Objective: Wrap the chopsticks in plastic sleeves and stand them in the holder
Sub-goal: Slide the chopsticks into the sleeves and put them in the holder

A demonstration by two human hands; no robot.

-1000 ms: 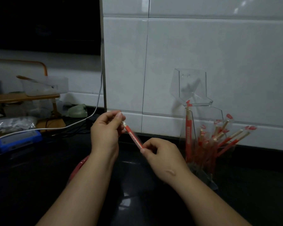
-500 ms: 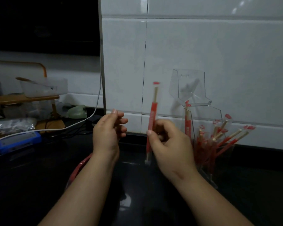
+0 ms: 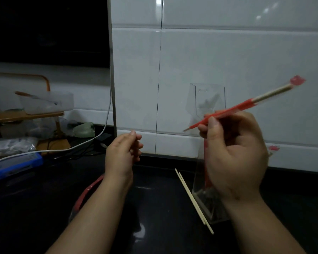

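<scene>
The sleeved chopsticks [image 3: 242, 105] are pinched in the right hand [image 3: 235, 154] between thumb and curled fingers, red end raised toward 2 o'clock. The clear holder [image 3: 206, 202] is mostly hidden behind that hand. At its 9 o'clock the left hand [image 3: 121, 153] is held loosely curled, empty.

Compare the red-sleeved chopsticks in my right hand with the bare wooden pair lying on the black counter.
The red-sleeved chopsticks wear a plastic wrapper; the bare wooden pair has none. The sleeved ones are raised, tilted up to the right, gripped by the right hand; the bare pair lies flat on the black counter, untouched. Both are thin pale wood.
</scene>
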